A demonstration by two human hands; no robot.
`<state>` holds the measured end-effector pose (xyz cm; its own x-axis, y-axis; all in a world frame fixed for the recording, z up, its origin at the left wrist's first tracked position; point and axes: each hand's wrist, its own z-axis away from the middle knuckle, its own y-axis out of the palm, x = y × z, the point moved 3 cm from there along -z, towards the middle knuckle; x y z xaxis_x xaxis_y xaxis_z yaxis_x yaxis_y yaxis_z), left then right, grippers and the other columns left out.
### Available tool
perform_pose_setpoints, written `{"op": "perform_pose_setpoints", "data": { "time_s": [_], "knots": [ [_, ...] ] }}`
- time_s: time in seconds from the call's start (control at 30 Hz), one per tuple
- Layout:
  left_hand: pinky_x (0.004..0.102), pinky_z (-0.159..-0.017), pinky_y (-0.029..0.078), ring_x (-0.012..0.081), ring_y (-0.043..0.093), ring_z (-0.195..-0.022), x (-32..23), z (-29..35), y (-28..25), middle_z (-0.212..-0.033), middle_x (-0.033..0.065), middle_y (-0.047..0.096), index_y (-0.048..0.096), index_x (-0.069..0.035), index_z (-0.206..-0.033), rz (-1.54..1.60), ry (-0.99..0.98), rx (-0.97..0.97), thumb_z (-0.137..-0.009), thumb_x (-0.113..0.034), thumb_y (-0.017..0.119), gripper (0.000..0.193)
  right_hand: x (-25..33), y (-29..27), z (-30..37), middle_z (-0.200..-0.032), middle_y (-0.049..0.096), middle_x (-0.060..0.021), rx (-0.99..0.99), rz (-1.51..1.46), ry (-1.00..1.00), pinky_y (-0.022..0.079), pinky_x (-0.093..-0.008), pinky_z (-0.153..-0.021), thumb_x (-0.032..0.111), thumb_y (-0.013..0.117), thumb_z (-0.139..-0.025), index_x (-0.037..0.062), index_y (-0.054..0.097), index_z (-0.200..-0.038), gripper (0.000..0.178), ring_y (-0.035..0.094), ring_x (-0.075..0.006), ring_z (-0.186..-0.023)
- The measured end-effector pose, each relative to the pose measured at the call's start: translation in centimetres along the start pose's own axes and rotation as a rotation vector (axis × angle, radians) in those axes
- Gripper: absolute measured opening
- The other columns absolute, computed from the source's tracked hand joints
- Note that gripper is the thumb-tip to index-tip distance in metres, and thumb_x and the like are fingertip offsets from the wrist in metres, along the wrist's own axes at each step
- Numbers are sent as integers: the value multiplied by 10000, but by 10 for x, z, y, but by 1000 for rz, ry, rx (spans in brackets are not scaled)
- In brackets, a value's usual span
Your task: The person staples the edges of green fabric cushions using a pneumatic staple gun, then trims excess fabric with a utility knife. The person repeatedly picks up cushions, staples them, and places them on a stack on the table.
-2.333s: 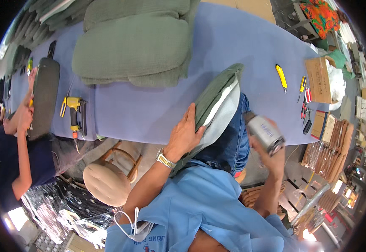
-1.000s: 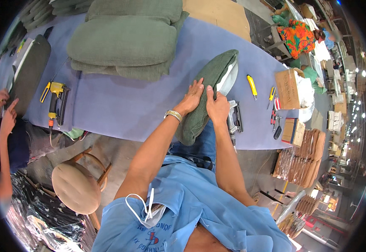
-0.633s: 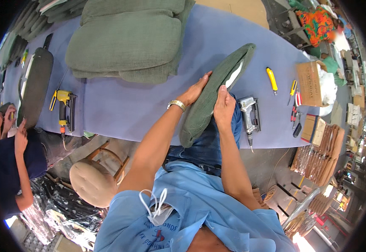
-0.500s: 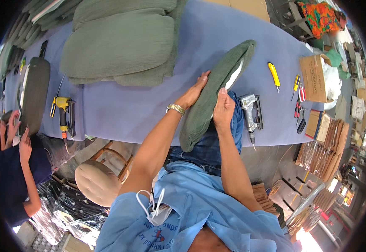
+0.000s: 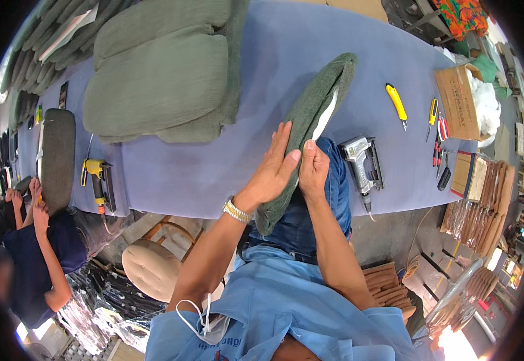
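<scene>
at the bottom of the frame the person's blue shirt fills the lower centre, a white mask (image 5: 199, 319) hanging at the lower left of it, and both forearms rise from there toward the middle. the left hand (image 5: 274, 168), a metal watch (image 5: 237, 210) at its wrist, lies flat with fingers straight and close together against the left face of a green cushion (image 5: 310, 126). the right hand (image 5: 313, 171) presses its palm and extended fingers on the cushion's right side, so the two hands sandwich its lower part just above the centre of the frame. the cushion stands on edge, tilted toward the upper right, its lower end hanging over the near edge of the purple table (image 5: 286, 54) above the person's jeans, its upper end over the tabletop; a pale strip shows along its right seam. just right of the hands a grey staple gun (image 5: 364, 168) lies on the table near its edge. lower left of centre a round beige stool (image 5: 154, 268) stands on the floor. at the left edge another person in dark blue leans toward the table, near a yellow tool (image 5: 96, 180) and a dark pad (image 5: 57, 156). farther up, a yellow knife (image 5: 396, 102) lies right of the cushion, a cardboard box (image 5: 457, 102) sits at the upper right, and a stack of big green cushions (image 5: 160, 78) covers the upper left.
</scene>
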<state>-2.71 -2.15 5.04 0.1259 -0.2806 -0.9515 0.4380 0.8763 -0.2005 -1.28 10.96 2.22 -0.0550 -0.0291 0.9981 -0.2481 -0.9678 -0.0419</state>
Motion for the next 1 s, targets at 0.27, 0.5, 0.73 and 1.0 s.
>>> {"op": "perform_pose_setpoints", "data": {
  "time_s": [0.27, 0.5, 0.73, 1.0],
  "knots": [
    [624, -1209, 257, 550, 163, -1532, -13, 10, 27, -1668, 338, 144, 86, -2, -1639, -231, -52, -79, -1030, -341, 586, 858, -9, -46, -9, -679, 557, 6, 307, 52, 171, 430, -268, -600, 287, 512, -1113, 4, 604, -799, 431, 504, -70, -658],
    [465, -1246, 260, 501, 244, -1527, -26, 10, 22, -1640, 351, 226, 97, 69, -1613, -310, -131, -81, -1022, -274, 608, 854, -6, -153, -15, -925, 724, -87, 102, 177, 167, 556, -329, -771, 163, 709, -984, 8, 694, -1083, 184, 696, -185, -874],
    [462, -1243, 275, 499, 272, -1516, -26, 9, 30, -1635, 345, 246, 114, 55, -1615, -328, -115, -91, -1023, -287, 603, 840, -86, -189, -5, -1169, 665, -200, -91, 1100, 24, 522, -479, -932, 138, 839, -806, 73, 500, -1368, 660, 663, -395, -1054],
    [475, -1236, 296, 516, 284, -1502, -22, 12, 32, -1623, 359, 255, 129, 59, -1609, -366, -108, -127, -1020, -297, 608, 838, 42, -221, -34, -1014, 718, -140, -65, 475, 471, 541, -365, -855, 99, 840, -788, 4, 641, -1235, 498, 694, -248, -965]
  ]
}}
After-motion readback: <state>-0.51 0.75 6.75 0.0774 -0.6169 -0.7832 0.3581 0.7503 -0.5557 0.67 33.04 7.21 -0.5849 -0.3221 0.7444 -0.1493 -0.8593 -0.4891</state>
